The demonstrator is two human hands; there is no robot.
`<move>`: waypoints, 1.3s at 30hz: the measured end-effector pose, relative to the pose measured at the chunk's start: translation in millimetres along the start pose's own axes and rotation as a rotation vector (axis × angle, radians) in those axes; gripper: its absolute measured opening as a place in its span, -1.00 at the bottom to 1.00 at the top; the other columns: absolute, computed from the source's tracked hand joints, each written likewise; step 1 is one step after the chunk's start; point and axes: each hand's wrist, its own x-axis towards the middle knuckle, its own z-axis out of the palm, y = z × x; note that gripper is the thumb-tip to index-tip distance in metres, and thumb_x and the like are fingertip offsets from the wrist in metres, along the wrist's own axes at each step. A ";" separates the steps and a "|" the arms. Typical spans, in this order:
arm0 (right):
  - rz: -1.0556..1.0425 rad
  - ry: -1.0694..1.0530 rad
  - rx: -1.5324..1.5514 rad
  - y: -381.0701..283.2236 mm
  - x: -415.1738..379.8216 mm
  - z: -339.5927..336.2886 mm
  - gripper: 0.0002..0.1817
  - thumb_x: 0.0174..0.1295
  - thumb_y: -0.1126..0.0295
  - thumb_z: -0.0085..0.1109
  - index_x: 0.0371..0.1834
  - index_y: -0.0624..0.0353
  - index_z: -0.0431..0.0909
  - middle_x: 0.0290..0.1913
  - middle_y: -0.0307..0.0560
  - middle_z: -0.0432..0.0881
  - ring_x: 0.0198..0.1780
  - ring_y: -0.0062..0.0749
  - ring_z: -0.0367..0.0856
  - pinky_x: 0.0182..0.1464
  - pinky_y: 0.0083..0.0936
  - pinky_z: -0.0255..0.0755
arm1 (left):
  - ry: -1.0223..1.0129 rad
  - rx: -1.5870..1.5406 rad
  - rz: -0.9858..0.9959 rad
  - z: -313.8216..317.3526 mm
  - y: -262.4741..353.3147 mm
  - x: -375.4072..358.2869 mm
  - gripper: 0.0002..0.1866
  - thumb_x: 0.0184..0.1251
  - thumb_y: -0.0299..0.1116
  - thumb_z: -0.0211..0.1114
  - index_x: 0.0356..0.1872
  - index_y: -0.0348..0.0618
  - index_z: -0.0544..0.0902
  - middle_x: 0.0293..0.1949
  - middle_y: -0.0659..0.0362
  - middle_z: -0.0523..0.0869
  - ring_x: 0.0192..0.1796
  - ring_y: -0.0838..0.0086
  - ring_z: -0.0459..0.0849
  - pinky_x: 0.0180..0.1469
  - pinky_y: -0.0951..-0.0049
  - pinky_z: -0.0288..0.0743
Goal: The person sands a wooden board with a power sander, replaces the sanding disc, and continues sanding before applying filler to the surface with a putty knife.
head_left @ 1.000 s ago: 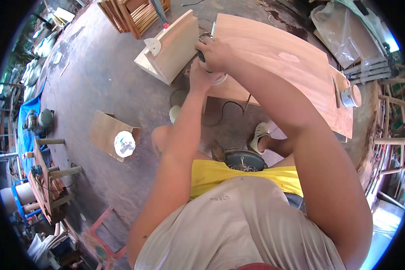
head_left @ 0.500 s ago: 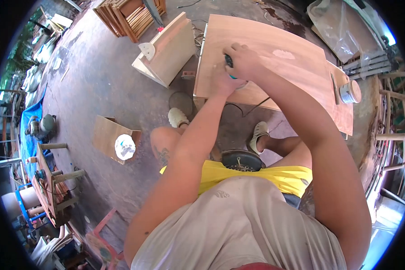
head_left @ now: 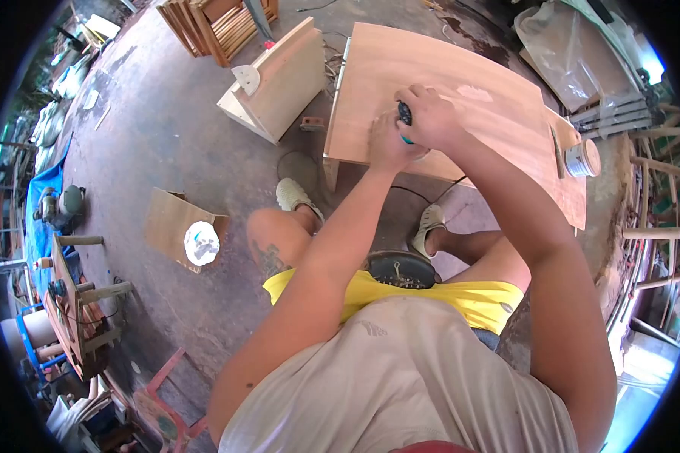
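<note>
A corded sander [head_left: 406,113], black with a bit of teal, sits on the wide plywood panel [head_left: 491,83]. Only small parts of it show, as both hands cover most of its body. My right hand [head_left: 434,121] is wrapped over its top with the fingers curled. Lower down and to the left, my left hand [head_left: 391,142] presses against its side, closed on it and slightly blurred. Its dark cord [head_left: 446,170] hangs over the panel's near edge. A pale patch [head_left: 474,93] marks the panel beyond my right hand.
A can [head_left: 582,158] and a dark-edged strip stand at the panel's right end. An open wooden box piece [head_left: 272,90] bearing a perforated disc [head_left: 246,78] lies to the left. Nearer is a small wooden box [head_left: 166,223] with a white disc [head_left: 202,243]. Wooden frames [head_left: 219,30] are stacked behind.
Both hands have moved the sander a little to the right and toward me across the panel. The camera view has also shifted slightly.
</note>
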 end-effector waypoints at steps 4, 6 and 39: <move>-0.065 0.019 0.024 -35.9 26.4 14.4 -0.47 0.05 0.18 0.36 0.15 -0.03 0.53 0.08 -0.02 0.56 0.10 0.02 0.60 0.10 -0.09 0.57 | -0.047 0.025 -0.194 -22.2 -47.8 -6.9 -0.13 -0.28 0.04 0.70 0.09 -0.24 0.54 -0.05 -0.08 0.68 0.10 -0.02 0.64 0.14 0.03 0.50; -0.063 -0.023 0.012 -55.2 44.1 18.5 -0.46 0.06 0.17 0.36 0.16 -0.04 0.54 0.09 -0.02 0.56 0.12 0.02 0.59 0.10 -0.08 0.58 | -0.058 0.065 -0.187 -56.6 -38.7 -6.9 -0.25 0.14 -0.04 0.53 0.30 -0.26 0.53 0.20 -0.18 0.64 0.28 -0.05 0.58 0.25 0.09 0.48; 0.055 -0.025 -0.142 -80.5 128.4 27.0 -0.48 0.25 0.10 0.27 0.28 -0.14 0.48 0.21 0.08 0.53 0.22 0.07 0.55 0.11 -0.01 0.58 | -0.111 -0.218 -0.582 -148.5 -85.1 -43.0 -0.87 0.20 -0.56 0.40 -0.24 -0.30 0.69 -0.34 0.14 0.77 -0.30 0.55 0.72 -0.17 0.51 0.59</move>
